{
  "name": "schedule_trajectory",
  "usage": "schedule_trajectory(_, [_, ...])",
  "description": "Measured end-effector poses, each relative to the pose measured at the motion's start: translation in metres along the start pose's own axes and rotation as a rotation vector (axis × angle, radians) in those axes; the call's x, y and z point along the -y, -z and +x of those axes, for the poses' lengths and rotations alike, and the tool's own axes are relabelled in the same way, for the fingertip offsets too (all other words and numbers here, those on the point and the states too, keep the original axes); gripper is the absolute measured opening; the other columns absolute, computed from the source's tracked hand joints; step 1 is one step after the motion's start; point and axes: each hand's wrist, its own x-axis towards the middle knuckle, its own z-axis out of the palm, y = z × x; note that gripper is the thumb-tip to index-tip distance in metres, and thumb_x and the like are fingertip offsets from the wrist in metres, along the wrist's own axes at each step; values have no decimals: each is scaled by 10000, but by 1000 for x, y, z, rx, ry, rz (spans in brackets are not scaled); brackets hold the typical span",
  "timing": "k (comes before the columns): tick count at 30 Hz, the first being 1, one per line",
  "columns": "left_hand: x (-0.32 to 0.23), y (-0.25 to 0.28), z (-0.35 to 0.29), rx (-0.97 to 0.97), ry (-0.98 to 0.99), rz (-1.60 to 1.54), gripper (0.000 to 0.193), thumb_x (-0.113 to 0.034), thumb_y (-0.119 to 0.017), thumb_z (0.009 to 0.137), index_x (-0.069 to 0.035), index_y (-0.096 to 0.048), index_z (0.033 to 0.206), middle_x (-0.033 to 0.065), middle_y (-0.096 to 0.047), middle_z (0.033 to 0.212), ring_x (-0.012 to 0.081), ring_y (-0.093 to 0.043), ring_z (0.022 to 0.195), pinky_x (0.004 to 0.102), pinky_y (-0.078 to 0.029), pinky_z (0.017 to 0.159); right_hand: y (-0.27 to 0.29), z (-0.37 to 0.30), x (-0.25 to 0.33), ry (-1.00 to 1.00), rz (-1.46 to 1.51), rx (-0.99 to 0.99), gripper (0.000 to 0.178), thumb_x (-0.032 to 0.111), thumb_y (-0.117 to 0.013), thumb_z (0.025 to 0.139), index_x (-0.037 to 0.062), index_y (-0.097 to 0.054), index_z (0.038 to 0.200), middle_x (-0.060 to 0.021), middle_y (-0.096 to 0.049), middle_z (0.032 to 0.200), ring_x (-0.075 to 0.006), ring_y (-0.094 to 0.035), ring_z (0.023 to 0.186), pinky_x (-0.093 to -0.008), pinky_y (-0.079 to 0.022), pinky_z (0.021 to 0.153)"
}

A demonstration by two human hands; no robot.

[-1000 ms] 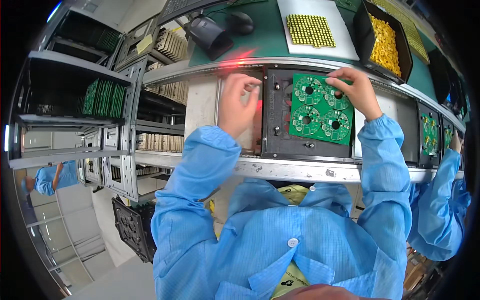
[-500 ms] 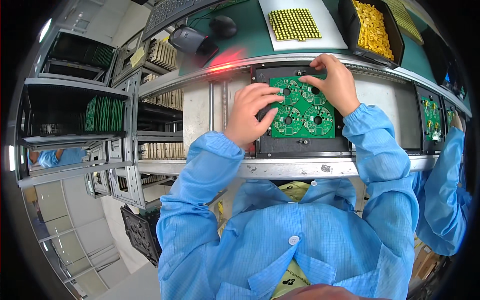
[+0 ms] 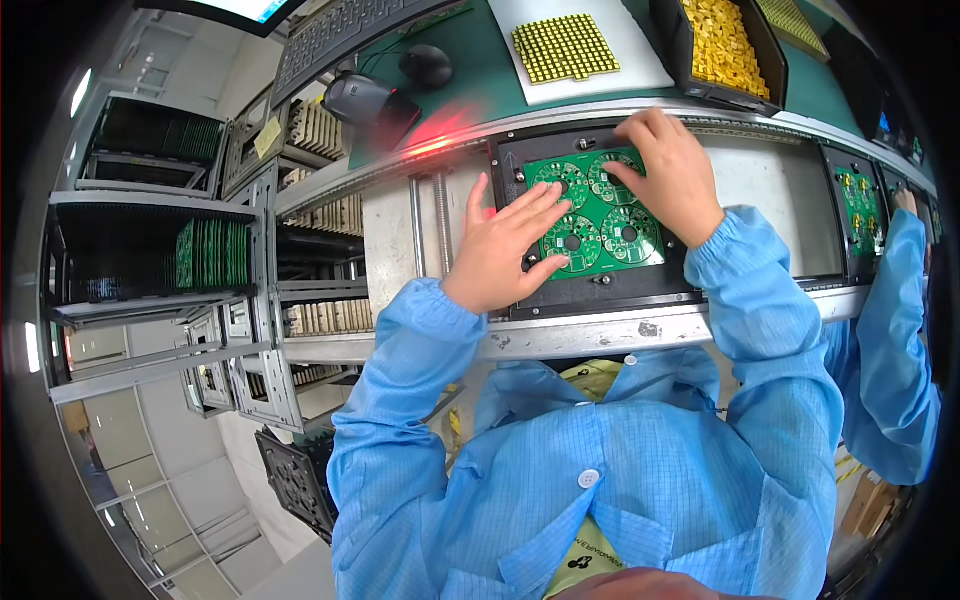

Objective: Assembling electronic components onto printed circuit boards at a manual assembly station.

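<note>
The circuit board (image 3: 602, 212) lies on the fixture plate (image 3: 640, 290); behind — on the worktop (image 3: 478, 60) — stands the scanner (image 3: 368, 105) near the front-left corner, right of it the mouse (image 3: 427, 66), then the sheet (image 3: 600, 92) under the panel (image 3: 566, 48), then the bin (image 3: 722, 92).

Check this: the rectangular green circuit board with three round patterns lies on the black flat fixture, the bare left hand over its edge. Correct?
Not three: the head view shows four round patterns on the green circuit board; the black fixture and left hand are as stated.
</note>
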Motion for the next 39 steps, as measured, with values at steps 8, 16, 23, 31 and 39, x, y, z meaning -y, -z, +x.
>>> schedule_trajectory(8, [4,0,1,13,-7,33,693,-414,-720,924,-142,-508,1525,76,-506,1584,228,-451,1484,671,-24,1239,28,-55,34,60,165,390,665,285,-761,895,88,-531,1487,-238,-409,1594,-425,-406,1465,-487,-372,1194])
schedule_trajectory(16, [6,2,11,25,8,-81,699,-296,-743,876,-155,-511,1520,75,-502,1587,252,-449,1486,638,-67,1258,25,-55,41,-23,99,342,692,364,-761,898,55,-531,1472,-217,-441,1570,-423,-420,1448,-494,-396,1147])
schedule_trajectory(23, [23,5,13,117,-117,-136,642,-246,-755,861,-147,-556,1463,98,-512,1573,284,-468,1467,588,-159,1271,35,-53,41,-97,203,409,654,364,-764,893,54,-567,1434,-214,-474,1541,-394,-459,1416,-498,-405,1127])
schedule_trajectory(31, [7,7,22,14,-18,-58,694,-302,-785,848,-89,-545,1463,128,-552,1527,284,-517,1422,563,-223,1258,19,-48,32,87,84,471,727,387,-684,947,89,-437,1562,-260,-309,1645,-423,-306,1525,-510,-284,1235])
schedule_trajectory(39, [-8,-1,37,-107,-11,62,777,-260,-779,841,-64,-464,1524,187,-576,1444,333,-565,1335,557,-299,1226,27,-40,33,139,88,559,826,334,-674,934,-16,-324,1594,-306,-209,1672,-451,-209,1561,-529,-184,1269])
